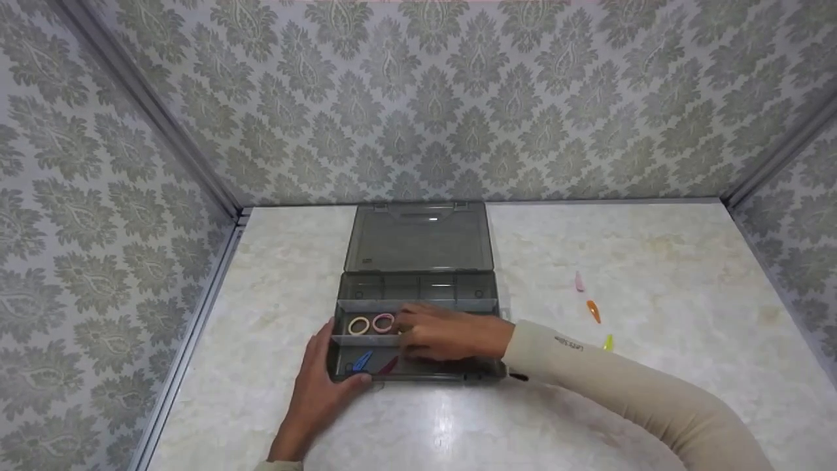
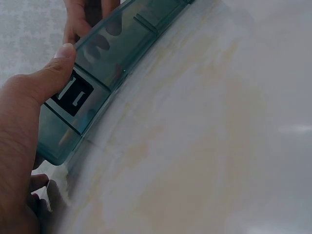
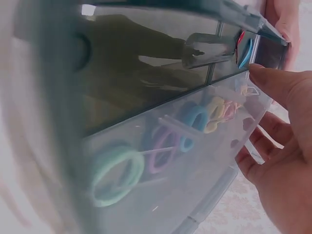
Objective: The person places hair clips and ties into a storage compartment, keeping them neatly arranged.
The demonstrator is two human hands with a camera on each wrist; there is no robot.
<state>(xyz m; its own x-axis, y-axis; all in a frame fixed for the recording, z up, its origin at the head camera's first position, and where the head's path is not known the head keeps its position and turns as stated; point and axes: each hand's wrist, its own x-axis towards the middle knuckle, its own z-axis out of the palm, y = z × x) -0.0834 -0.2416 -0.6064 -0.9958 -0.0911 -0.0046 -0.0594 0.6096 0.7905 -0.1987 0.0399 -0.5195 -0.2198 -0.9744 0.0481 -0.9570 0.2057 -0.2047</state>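
Left grip holds near left corner of open case; right grip inside, beside pink ring, cannot tell if holding anything.

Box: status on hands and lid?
Left hand holding box corner; right hand reaching inside, grip unclear. Lid open. Right hand partly blocks head view.

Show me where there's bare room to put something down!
Bare table lies left of the open box. More lies right of its lid, before the pink clip. In front, there's room between the left hand and the right sleeve. It's crowded inside the box, where the right hand is near the rings and blue clip.
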